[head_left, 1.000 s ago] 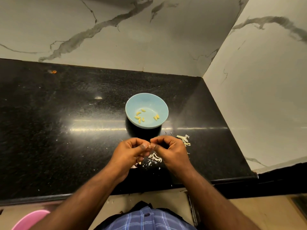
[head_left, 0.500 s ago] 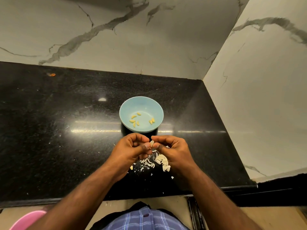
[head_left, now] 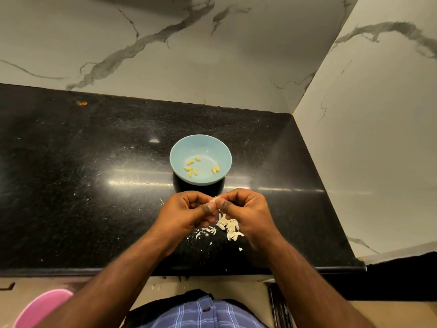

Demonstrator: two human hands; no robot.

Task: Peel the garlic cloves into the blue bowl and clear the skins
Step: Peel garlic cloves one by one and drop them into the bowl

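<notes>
Just in front of the blue bowl, my left hand and right hand still pinch one garlic clove; its skin has started lifting, with more skins piled below, so peeling continues.

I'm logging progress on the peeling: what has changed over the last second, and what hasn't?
Little has changed. Both hands, left hand and right hand, still pinch the same garlic clove between them, working its skin. The pile of skins below the right hand shows more now. The blue bowl holds the same seven peeled cloves; nothing was dropped in.
</notes>
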